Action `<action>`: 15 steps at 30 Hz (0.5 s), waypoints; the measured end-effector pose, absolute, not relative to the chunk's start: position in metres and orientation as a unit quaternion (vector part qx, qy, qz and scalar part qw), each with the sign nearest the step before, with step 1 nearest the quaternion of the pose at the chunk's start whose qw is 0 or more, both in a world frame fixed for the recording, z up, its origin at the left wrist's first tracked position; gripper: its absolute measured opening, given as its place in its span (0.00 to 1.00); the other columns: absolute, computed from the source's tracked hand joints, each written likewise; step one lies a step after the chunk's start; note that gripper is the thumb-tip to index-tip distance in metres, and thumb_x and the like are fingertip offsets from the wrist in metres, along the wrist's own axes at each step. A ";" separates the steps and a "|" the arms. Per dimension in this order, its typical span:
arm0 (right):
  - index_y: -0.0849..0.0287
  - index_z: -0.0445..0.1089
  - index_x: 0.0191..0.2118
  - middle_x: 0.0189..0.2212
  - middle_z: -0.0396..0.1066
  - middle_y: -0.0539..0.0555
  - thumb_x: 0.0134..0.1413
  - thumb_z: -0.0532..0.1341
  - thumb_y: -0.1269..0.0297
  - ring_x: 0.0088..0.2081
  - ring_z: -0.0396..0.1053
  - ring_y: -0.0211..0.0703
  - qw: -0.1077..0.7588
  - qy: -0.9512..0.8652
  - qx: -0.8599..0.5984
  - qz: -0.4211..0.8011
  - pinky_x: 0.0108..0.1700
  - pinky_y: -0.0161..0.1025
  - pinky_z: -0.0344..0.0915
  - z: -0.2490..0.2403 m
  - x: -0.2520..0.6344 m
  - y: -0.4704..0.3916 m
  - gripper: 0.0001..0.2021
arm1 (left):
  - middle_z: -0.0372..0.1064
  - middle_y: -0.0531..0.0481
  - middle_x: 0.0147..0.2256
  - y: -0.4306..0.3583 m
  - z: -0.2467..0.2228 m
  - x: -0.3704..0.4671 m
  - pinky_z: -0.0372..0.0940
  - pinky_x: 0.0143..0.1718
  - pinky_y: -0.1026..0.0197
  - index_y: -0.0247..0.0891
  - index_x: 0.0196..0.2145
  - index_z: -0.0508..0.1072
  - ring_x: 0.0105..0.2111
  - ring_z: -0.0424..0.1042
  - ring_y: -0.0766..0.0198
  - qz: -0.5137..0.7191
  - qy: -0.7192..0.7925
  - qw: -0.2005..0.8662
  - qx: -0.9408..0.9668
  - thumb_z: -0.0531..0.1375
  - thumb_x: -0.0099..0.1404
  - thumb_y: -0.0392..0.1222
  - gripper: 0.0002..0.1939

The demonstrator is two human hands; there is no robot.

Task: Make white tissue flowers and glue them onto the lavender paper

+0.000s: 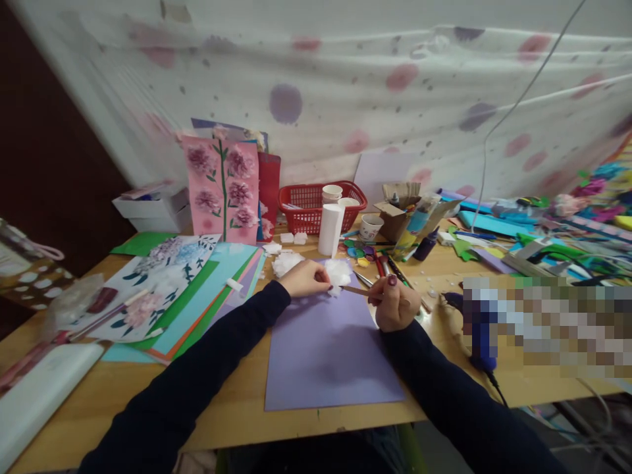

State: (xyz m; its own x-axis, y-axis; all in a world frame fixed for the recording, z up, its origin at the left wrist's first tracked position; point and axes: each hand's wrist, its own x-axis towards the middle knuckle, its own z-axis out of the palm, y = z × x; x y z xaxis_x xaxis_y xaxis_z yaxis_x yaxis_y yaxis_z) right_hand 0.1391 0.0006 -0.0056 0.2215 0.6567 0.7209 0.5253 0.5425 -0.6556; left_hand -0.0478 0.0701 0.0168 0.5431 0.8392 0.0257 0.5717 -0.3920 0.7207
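Purple sheet (326,355) lies flat on wooden table (237,408). At its far edge: left hand (307,278) pinches white tissue tuft (338,271); right hand (392,304) closed round thin stick (356,289), tip touching tuft. Tuft judged very light, soft, tear-prone; hold gently by edges. No legible writing.
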 end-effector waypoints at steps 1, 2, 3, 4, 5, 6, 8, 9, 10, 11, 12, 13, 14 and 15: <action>0.57 0.64 0.16 0.10 0.62 0.49 0.65 0.44 0.51 0.13 0.59 0.34 0.613 -0.630 -0.475 0.044 0.19 0.34 0.57 -0.006 0.139 0.002 0.29 | 0.75 0.46 0.27 0.070 0.015 -0.047 0.62 0.30 0.63 0.32 0.27 0.76 0.27 0.70 0.63 0.210 0.442 0.330 0.807 0.62 0.54 0.39 0.07; 0.57 0.65 0.17 0.10 0.62 0.49 0.65 0.44 0.52 0.13 0.60 0.34 0.605 -0.642 -0.469 0.034 0.19 0.34 0.57 -0.007 0.139 0.003 0.28 | 0.75 0.45 0.27 0.069 0.015 -0.046 0.62 0.30 0.63 0.32 0.27 0.76 0.27 0.70 0.63 0.220 0.448 0.324 0.804 0.62 0.54 0.40 0.07; 0.57 0.65 0.17 0.10 0.62 0.48 0.65 0.45 0.53 0.13 0.60 0.34 0.598 -0.656 -0.461 0.020 0.20 0.33 0.57 -0.008 0.139 0.005 0.28 | 0.75 0.45 0.27 0.069 0.014 -0.045 0.62 0.30 0.63 0.32 0.27 0.76 0.27 0.70 0.63 0.227 0.452 0.320 0.801 0.62 0.54 0.40 0.07; 0.57 0.66 0.18 0.11 0.63 0.48 0.65 0.45 0.54 0.14 0.61 0.34 0.588 -0.670 -0.452 0.006 0.20 0.33 0.58 -0.009 0.139 0.007 0.27 | 0.75 0.46 0.27 0.069 0.013 -0.045 0.62 0.30 0.63 0.32 0.27 0.76 0.27 0.70 0.63 0.233 0.454 0.317 0.800 0.62 0.54 0.40 0.07; 0.57 0.66 0.18 0.11 0.63 0.48 0.65 0.45 0.56 0.14 0.61 0.33 0.578 -0.684 -0.445 -0.008 0.20 0.32 0.58 -0.010 0.139 0.009 0.26 | 0.75 0.46 0.27 0.068 0.012 -0.044 0.62 0.30 0.63 0.32 0.27 0.76 0.27 0.70 0.63 0.236 0.454 0.315 0.799 0.61 0.54 0.40 0.07; 0.58 0.66 0.19 0.11 0.64 0.48 0.65 0.46 0.57 0.14 0.62 0.33 0.569 -0.694 -0.441 -0.019 0.20 0.32 0.58 -0.011 0.140 0.010 0.26 | 0.75 0.46 0.27 0.068 0.011 -0.043 0.62 0.30 0.63 0.33 0.27 0.75 0.27 0.70 0.63 0.237 0.453 0.312 0.801 0.61 0.54 0.40 0.07; 0.58 0.65 0.19 0.11 0.64 0.49 0.65 0.46 0.58 0.14 0.62 0.34 0.553 -0.706 -0.442 -0.034 0.20 0.32 0.58 -0.011 0.140 0.013 0.25 | 0.74 0.47 0.26 0.068 0.009 -0.042 0.62 0.31 0.62 0.33 0.27 0.75 0.26 0.70 0.63 0.240 0.447 0.304 0.807 0.61 0.55 0.40 0.07; 0.58 0.65 0.19 0.11 0.64 0.49 0.65 0.46 0.58 0.14 0.62 0.34 0.548 -0.707 -0.445 -0.038 0.20 0.32 0.58 -0.011 0.140 0.013 0.25 | 0.74 0.47 0.26 0.067 0.008 -0.041 0.61 0.31 0.62 0.33 0.27 0.75 0.26 0.69 0.63 0.241 0.444 0.297 0.810 0.60 0.55 0.40 0.07; 0.58 0.65 0.19 0.11 0.65 0.49 0.65 0.46 0.58 0.14 0.63 0.34 0.545 -0.708 -0.447 -0.041 0.20 0.32 0.58 -0.011 0.139 0.014 0.25 | 0.73 0.48 0.26 0.066 0.007 -0.041 0.61 0.31 0.63 0.33 0.27 0.74 0.26 0.69 0.64 0.241 0.442 0.290 0.814 0.60 0.55 0.39 0.06; 0.58 0.65 0.19 0.12 0.65 0.49 0.65 0.45 0.58 0.14 0.63 0.34 0.542 -0.708 -0.450 -0.042 0.21 0.32 0.58 -0.011 0.139 0.014 0.25 | 0.73 0.48 0.26 0.066 0.007 -0.041 0.60 0.31 0.63 0.34 0.27 0.74 0.26 0.69 0.64 0.242 0.442 0.282 0.817 0.60 0.55 0.38 0.05; 0.58 0.65 0.20 0.12 0.65 0.50 0.66 0.45 0.58 0.14 0.63 0.34 0.537 -0.710 -0.453 -0.045 0.21 0.32 0.58 -0.011 0.139 0.014 0.25 | 0.72 0.49 0.26 0.066 0.008 -0.041 0.60 0.31 0.63 0.34 0.27 0.73 0.26 0.68 0.64 0.241 0.442 0.273 0.820 0.60 0.55 0.38 0.04; 0.58 0.66 0.20 0.12 0.66 0.50 0.66 0.45 0.58 0.15 0.63 0.34 0.532 -0.713 -0.455 -0.047 0.21 0.32 0.58 -0.011 0.138 0.014 0.24 | 0.71 0.50 0.26 0.066 0.009 -0.043 0.60 0.31 0.63 0.35 0.28 0.72 0.26 0.68 0.64 0.240 0.442 0.264 0.823 0.60 0.55 0.38 0.03; 0.58 0.66 0.21 0.12 0.66 0.50 0.66 0.45 0.58 0.15 0.63 0.34 0.526 -0.715 -0.457 -0.050 0.21 0.32 0.58 -0.011 0.138 0.014 0.24 | 0.70 0.51 0.26 0.066 0.010 -0.045 0.59 0.31 0.63 0.36 0.29 0.71 0.26 0.68 0.64 0.237 0.445 0.257 0.825 0.61 0.54 0.38 0.05; 0.58 0.66 0.21 0.13 0.66 0.50 0.66 0.45 0.58 0.15 0.63 0.34 0.522 -0.718 -0.457 -0.053 0.21 0.32 0.58 -0.011 0.138 0.014 0.24 | 0.69 0.52 0.26 0.067 0.011 -0.048 0.59 0.30 0.63 0.36 0.31 0.69 0.26 0.67 0.64 0.230 0.450 0.251 0.826 0.63 0.52 0.39 0.08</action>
